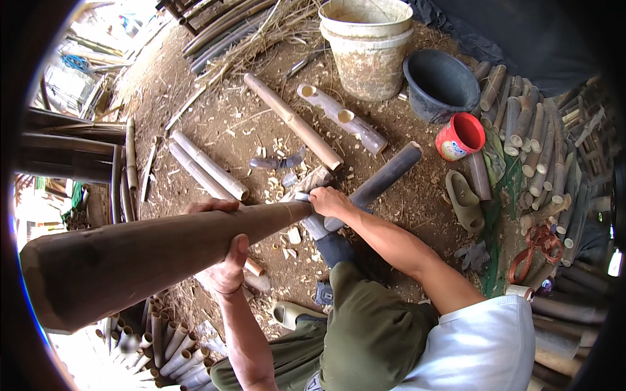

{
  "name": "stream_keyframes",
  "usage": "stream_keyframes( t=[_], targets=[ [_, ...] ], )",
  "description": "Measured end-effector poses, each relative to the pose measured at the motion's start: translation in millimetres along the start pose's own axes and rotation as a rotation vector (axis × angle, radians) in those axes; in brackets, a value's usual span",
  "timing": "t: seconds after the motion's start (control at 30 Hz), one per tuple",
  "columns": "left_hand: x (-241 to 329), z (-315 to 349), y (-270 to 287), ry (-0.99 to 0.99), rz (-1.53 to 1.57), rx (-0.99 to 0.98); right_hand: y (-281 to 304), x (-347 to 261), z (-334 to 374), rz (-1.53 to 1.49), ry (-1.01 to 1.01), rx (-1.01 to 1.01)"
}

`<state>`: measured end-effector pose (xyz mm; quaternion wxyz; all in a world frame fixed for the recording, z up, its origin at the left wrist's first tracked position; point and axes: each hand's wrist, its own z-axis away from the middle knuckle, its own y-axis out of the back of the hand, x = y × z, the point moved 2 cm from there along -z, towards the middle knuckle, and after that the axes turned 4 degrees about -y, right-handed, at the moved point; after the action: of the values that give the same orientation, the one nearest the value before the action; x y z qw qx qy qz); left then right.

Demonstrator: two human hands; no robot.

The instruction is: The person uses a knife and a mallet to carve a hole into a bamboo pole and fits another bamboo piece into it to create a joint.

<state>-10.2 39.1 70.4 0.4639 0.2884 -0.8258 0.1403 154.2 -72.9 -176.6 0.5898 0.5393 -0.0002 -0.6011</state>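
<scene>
A thick brown bamboo pole (163,251) slants across the view, its near end large at the left and its far end close to the ground in the middle. My left hand (227,266) is wrapped around it from below, with the fingertips showing over its far side. My right hand (331,202) is closed at the pole's far end. Something small and pale pokes out by its fingers; the rest of it is hidden. Just beyond lies a short, rough bamboo piece (317,177). A dark bamboo length (381,184) rests beside my right forearm.
Cut bamboo lengths (293,122) and a piece with round holes (342,117) lie among chips. Farther off stand a dirty white bucket (366,62), a black tub (442,85) and a red container (460,137). Bamboo is stacked at right; a loose sandal (464,202) lies nearby.
</scene>
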Motion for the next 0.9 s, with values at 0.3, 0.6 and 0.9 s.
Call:
stream_keyframes(
  t=[0.3, 0.6, 0.9],
  targets=[
    [1.6, -15.6, -30.2, 0.001, -0.041, -0.063, -17.8, 33.2, 10.6, 0.058, -0.188, -0.044],
    [6.8, -26.3, -40.5, 0.169, -0.071, -0.185, -9.7, 66.7, 74.3, -0.378, -0.300, -0.117],
    [-91.2, 9.9, -36.8, 0.095, -0.197, -0.248, 54.0, 203.0, 120.4, 0.358, -0.251, 0.496]
  ],
)
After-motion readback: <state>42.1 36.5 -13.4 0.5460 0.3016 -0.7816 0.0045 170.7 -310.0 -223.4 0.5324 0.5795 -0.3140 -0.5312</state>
